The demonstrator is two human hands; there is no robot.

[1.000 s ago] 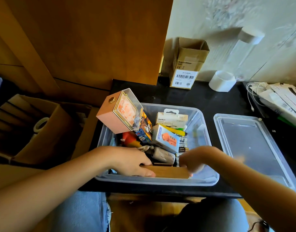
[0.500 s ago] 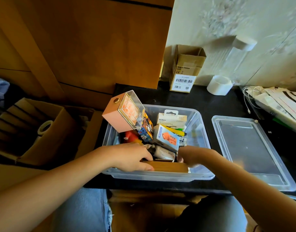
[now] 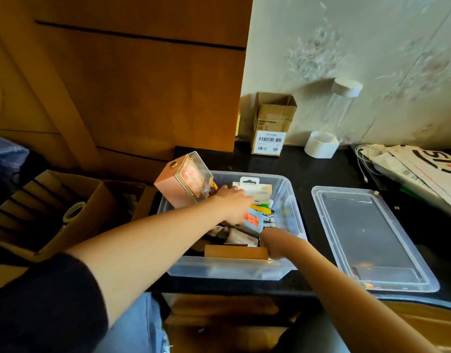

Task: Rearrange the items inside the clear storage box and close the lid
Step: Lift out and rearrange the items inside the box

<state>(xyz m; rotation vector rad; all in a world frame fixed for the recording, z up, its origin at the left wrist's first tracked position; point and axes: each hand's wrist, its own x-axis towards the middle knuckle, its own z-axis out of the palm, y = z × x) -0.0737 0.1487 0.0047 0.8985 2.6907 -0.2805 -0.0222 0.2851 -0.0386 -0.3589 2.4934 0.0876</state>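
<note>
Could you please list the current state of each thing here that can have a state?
Clear storage box: open, full.
Lid: off, flat beside the box.
Pink case: tilted, sticking above the rim.
Small cardboard box: upright, flaps open.
Left hand: inside the box.
Right hand: inside the box.

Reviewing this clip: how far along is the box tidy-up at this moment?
Early to midway. Done: nothing clearly finished, though a wooden piece lies along the near wall of the clear box. In hand: the left hand reaches among the small packages; the right hand is by the wooden piece, grip unclear. Left: the pink case sticks up over the rim, and the lid lies beside the box, not fitted.
</note>
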